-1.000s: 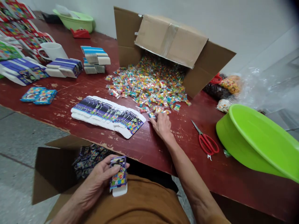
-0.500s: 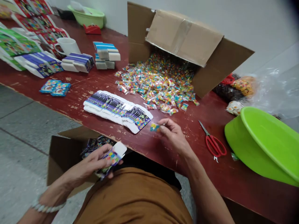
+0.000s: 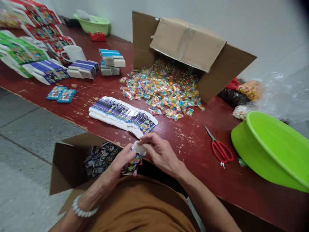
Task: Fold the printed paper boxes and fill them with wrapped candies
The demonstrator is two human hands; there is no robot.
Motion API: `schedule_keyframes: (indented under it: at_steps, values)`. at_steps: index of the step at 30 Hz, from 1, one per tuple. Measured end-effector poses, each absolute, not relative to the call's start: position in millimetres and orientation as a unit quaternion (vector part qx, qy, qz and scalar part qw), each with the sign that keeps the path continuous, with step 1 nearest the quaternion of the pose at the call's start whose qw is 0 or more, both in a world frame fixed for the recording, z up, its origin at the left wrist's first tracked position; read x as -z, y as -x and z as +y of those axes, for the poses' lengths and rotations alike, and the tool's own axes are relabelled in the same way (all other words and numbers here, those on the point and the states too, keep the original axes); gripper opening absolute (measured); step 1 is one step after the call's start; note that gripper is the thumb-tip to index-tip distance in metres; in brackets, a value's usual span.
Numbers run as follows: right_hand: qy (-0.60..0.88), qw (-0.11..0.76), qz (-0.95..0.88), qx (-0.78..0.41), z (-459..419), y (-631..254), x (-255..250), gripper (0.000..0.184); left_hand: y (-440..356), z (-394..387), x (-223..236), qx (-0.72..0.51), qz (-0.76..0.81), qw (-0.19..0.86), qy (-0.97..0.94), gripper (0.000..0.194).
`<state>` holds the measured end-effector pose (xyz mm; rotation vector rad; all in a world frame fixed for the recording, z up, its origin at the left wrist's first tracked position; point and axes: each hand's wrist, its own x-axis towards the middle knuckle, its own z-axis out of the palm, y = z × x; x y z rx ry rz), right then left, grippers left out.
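My left hand [image 3: 124,161] grips a small colourful printed box [image 3: 135,160] at the table's near edge, its white flap up. My right hand [image 3: 159,152] meets it at the open end, fingertips pinched on the flap; the small candy packet it carried is hidden there. A fanned row of flat purple boxes [image 3: 123,115] lies just beyond my hands. Behind it, a heap of small colourful candy packets [image 3: 164,90] spills from a tipped cardboard carton [image 3: 190,42].
An open cardboard box with filled purple boxes [image 3: 101,156] stands by my left knee. Red scissors [image 3: 220,149] and stacked green basins [image 3: 272,151] lie to the right. Stacks of flat boxes [image 3: 83,68], a white mug [image 3: 72,53] and blue packs [image 3: 61,94] occupy the left.
My right hand picked a candy packet from the heap's edge and carried it back to the box. My left hand raised the box towards it; both hands now meet.
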<state>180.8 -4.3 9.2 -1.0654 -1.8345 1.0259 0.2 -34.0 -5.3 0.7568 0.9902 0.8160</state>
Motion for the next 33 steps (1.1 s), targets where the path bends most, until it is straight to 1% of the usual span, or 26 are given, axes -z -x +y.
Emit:
schedule_keyframes:
  at_steps: [2, 3, 5, 6, 7, 8, 9, 10, 13, 15, 17, 19, 21, 23, 26, 28, 30, 33]
  values:
    - [0.444, 0.425, -0.628, -0.476, -3.2, -182.3, -5.0, 0.013, -2.5, -33.1, 5.8, -0.379, 0.461, 0.754, -0.274, 0.048]
    - [0.449, 0.428, -0.589, -0.518, -3.2, -182.4, -2.2, 0.018, -3.8, -33.5, 6.5, -0.384, 0.466, 0.757, -0.25, 0.05]
    - [0.43, 0.396, -0.528, -0.616, -4.7, -180.1, 4.2, 0.033, -6.6, -35.4, 8.2, -0.401, 0.467, 0.749, -0.244, 0.046]
    - [0.407, 0.375, -0.503, -0.664, -6.1, -177.7, 7.7, 0.037, -8.0, -36.8, 9.3, -0.417, 0.461, 0.74, -0.257, 0.042]
    - [0.385, 0.355, -0.485, -0.7, -7.7, -174.9, 10.9, 0.037, -9.1, -38.0, 10.5, -0.431, 0.449, 0.732, -0.278, 0.039]
    - [0.37, 0.349, -0.479, -0.715, -9.3, -171.9, 13.7, 0.033, -9.9, -38.9, 11.8, -0.437, 0.438, 0.727, -0.297, 0.037]
    - [0.367, 0.359, -0.488, -0.706, -10.8, -169.1, 15.7, 0.028, -10.3, -39.4, 13.0, -0.444, 0.433, 0.724, -0.302, 0.034]
    - [0.371, 0.383, -0.514, -0.672, -12.0, -166.9, 17.0, 0.023, -10.4, -39.3, 14.1, -0.445, 0.428, 0.728, -0.299, 0.032]
    - [0.368, 0.466, -0.638, -0.489, -13.7, -164.6, 16.1, 0.015, -9.8, -36.4, 15.3, -0.439, 0.41, 0.766, -0.229, 0.033]
    - [0.353, 0.468, -0.695, -0.417, -13.2, -165.4, 13.5, 0.015, -9.7, -33.8, 14.8, -0.434, 0.393, 0.79, -0.182, 0.037]
    - [0.374, 0.445, -0.684, -0.44, -11.3, -165.9, 11.0, 0.014, -10.3, -31.9, 13.5, -0.435, 0.391, 0.792, -0.176, 0.041]
    - [0.42, 0.415, -0.613, -0.525, -8.3, -165.5, 9.0, 0.01, -11.5, -31.2, 11.3, -0.436, 0.409, 0.776, -0.203, 0.047]
    - [0.429, 0.397, -0.525, -0.618, -4.7, -164.3, 7.4, 0.018, -12.6, -30.5, 8.4, -0.431, 0.422, 0.765, -0.225, 0.057]
    - [0.401, 0.394, -0.471, -0.68, -1.4, -162.9, 6.2, 0.025, -13.1, -28.8, 5.8, -0.425, 0.42, 0.767, -0.234, 0.068]
    - [0.381, 0.409, -0.461, -0.689, 0.4, -162.6, 4.6, 0.026, -12.8, -25.0, 4.4, -0.419, 0.414, 0.774, -0.234, 0.076]
    - [0.384, 0.426, -0.513, -0.639, -1.7, -164.0, 2.5, 0.022, -12.7, -23.0, 4.5, -0.421, 0.424, 0.773, -0.215, 0.071]
    - [0.373, 0.427, -0.61, -0.554, -6.1, -165.7, -0.4, 0.015, -13.5, -21.6, 4.2, -0.43, 0.433, 0.77, -0.185, 0.058]
    - [0.371, 0.402, -0.726, -0.417, -12.3, -165.3, -1.1, 0.003, -14.5, -20.8, 3.9, -0.444, 0.443, 0.765, -0.15, 0.039]
